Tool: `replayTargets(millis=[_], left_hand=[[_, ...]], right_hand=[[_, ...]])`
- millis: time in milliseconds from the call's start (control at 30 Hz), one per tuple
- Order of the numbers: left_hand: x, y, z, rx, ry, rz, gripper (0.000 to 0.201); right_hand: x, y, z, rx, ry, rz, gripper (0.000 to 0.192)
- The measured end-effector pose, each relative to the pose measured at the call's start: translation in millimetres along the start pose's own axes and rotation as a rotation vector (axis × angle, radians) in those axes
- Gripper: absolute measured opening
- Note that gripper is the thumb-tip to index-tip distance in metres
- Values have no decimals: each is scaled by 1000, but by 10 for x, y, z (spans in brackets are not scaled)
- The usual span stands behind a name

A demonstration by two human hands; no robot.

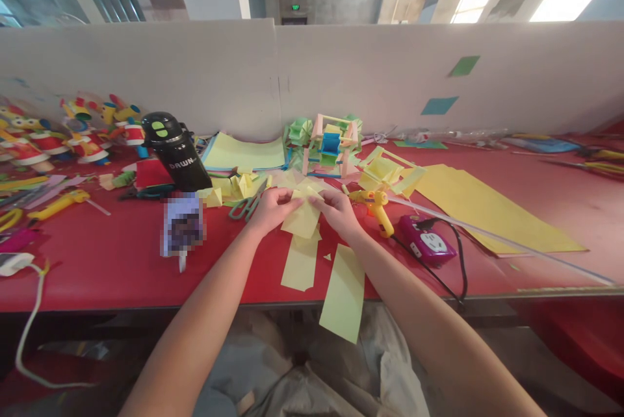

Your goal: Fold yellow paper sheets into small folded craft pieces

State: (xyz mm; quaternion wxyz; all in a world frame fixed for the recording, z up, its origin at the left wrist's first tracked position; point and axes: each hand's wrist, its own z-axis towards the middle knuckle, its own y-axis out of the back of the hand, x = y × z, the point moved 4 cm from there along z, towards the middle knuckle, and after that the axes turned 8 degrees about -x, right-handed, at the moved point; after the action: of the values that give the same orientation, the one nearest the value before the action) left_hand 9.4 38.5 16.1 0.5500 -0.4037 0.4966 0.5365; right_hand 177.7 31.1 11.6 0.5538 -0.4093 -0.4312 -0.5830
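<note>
Between both hands is a piece of pale yellow paper [303, 217], held just above the red table. My left hand [272, 210] pinches its left edge, and my right hand [337, 212] grips its upper right side. Below it, a yellow paper strip [299, 265] lies on the table. Another yellow sheet [342, 293] hangs over the front edge, under my right forearm. Green-handled scissors [242, 208] lie beside my left hand, partly hidden by it. To the right of my right hand rests a yellow glue gun [375, 204].
A black bottle [176, 154] stands at left. Behind the hands are a paper-and-stick wheel model [330, 144] and folded yellow paper [385, 173]. A purple power socket [428, 240] with a cord, a long clear stick [507, 241] and a yellow sheet [487, 212] lie at right.
</note>
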Motion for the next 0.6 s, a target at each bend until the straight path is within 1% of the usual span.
replayTargets(millis=[167,333,400,500,600], left_hand=[[42,56,40,-45,-23,89,31],[3,51,29,-67,-17,107,37],[-2,30,18,-36,-6,99,40],[11,-3,6,31,3,78,40],[35,-19,-3,68,25,44,41]], right_hand=[[0,12,4,-46,6,-14,52],[-11,-3,-2,5,3,-8,49],[-2,-3,-1,15,22,-27,48],[12,9,6,0,48,-68,51],[28,23,8,-12,73,-94,51]])
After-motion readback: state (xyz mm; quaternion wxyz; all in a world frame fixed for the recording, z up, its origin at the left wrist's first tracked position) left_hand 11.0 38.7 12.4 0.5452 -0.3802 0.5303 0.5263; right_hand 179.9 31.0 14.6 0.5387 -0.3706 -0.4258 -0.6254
